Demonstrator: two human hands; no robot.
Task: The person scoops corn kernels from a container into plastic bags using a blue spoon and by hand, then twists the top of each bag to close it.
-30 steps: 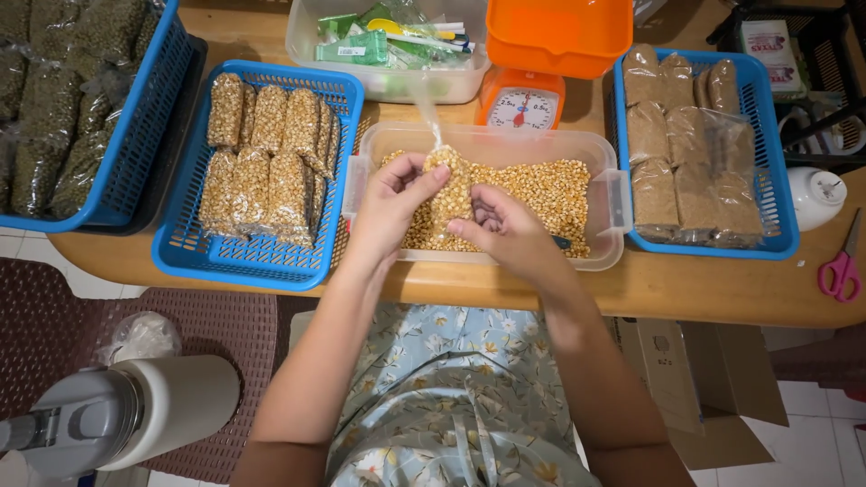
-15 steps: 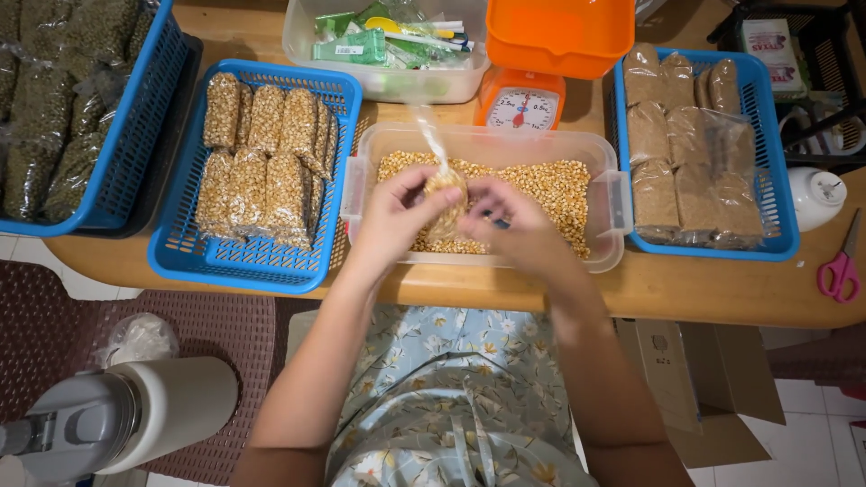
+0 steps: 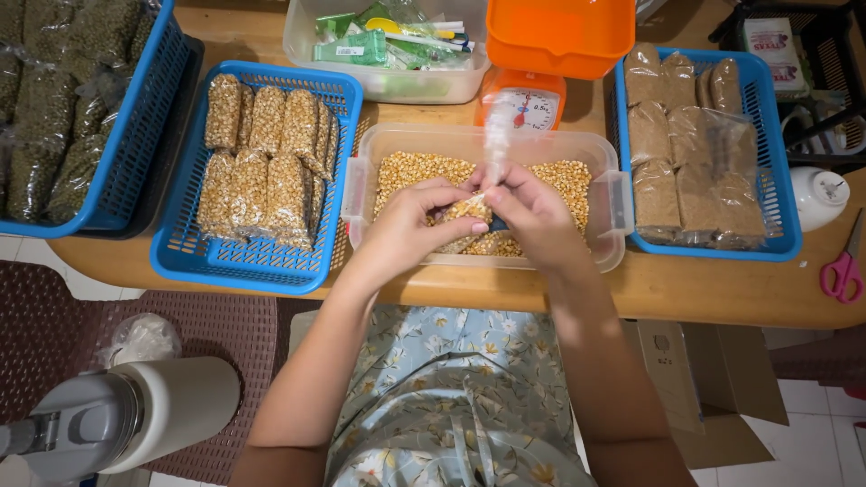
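Both hands meet over the clear tub: left hand and right hand pressed close together, fingers pinching a small clear bag of corn kernels between them; the bag's empty top sticks up, blurred, toward the scale. Bag sits just above the loose kernels, roughly mid-tub. Going by size: wooden table carries everything. Far left, a big blue basket with bags of dark green beans, cut off by the frame edge. Next to it a second blue basket with filled corn bags in two rows. Right side, a third blue basket with bags of brown grain. Centre, the clear plastic tub of loose corn kernels, touching the table's front area. Behind it a clear bin with green packets and small items. Orange container sits on top of a small orange scale. White bottle just right of the third basket. Pink scissors at the table's right edge.
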